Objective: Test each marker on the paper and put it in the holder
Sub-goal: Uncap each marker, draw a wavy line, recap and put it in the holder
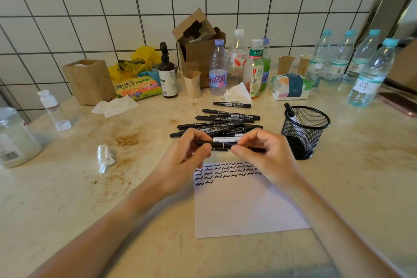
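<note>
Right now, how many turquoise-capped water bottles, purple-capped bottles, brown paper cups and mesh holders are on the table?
Turquoise-capped water bottles: 4
Purple-capped bottles: 2
Brown paper cups: 2
Mesh holder: 1
Total: 9

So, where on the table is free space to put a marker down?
Bare tabletop right of the paper, below the mesh holder; also between the crumpled tissue and the left hand. Crowded: the marker pile and bottles behind.
</note>
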